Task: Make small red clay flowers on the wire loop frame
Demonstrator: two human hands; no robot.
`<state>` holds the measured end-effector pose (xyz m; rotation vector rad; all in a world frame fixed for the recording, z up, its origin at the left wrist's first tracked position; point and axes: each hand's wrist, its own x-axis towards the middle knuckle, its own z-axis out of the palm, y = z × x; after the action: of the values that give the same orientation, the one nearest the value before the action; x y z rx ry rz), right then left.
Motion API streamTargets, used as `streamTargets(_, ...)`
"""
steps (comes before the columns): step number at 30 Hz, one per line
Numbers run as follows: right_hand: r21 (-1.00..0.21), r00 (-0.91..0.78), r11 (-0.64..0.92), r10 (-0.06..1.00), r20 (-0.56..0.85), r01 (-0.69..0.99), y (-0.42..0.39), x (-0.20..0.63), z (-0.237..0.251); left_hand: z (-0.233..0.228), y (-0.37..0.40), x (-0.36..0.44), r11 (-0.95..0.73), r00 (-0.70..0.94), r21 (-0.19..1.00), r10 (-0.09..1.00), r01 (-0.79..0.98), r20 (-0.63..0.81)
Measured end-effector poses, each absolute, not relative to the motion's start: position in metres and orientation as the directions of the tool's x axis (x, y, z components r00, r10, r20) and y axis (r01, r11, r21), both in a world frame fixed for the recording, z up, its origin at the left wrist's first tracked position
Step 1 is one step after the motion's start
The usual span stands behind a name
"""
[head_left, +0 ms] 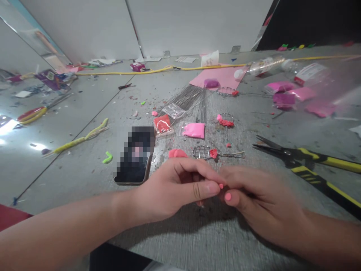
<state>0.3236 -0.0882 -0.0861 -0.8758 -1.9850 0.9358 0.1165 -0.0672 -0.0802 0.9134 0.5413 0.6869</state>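
Note:
Between its thumb and forefinger my left hand [180, 188] pinches a tiny coral-pink bit of clay [221, 186]. My right hand [265, 207] meets it fingertip to fingertip, fingers curled. A flattened pink dot of clay [228, 196] sits on the right thumb tip. Just beyond my hands lies a small wire racket shape [201, 152] with a red clay flower [213, 153] on it. A coral clay lump [177, 153] shows behind my left knuckles. Another wire shape, with pink and red clay [226, 122], lies farther off.
A phone [137, 158] lies left of my hands, yellow-black pliers [293, 153] to the right. Ahead are red [163, 124] and pink clay packets [194, 130], thin wires [186, 98] and a pink sheet [228, 75]. Plastic bottles [262, 66] lie at the back right.

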Motion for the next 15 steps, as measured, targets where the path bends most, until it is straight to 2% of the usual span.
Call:
streamTargets(6, -0.623, -0.451, 0.674, 0.734, 0.508, 0.396, -0.094, 0.324, -0.076, -0.077, -0.070, 0.117, 0.436, 0.645, 0.839, 0.751, -0.326, -0.140)
streamTargets(11, -0.499, -0.459, 0.720, 0.693, 0.556, 0.482, -0.102, 0.323, -0.074, -0.075, -0.070, 0.118, 0.437, 0.630, 0.848, 0.758, -0.299, -0.169)
streamTargets(15, -0.385, -0.447, 0.728, 0.665, 0.599, 0.567, -0.110, 0.323, -0.074, -0.077, -0.070, 0.118, 0.418, 0.649, 0.857, 0.748, -0.301, -0.137)
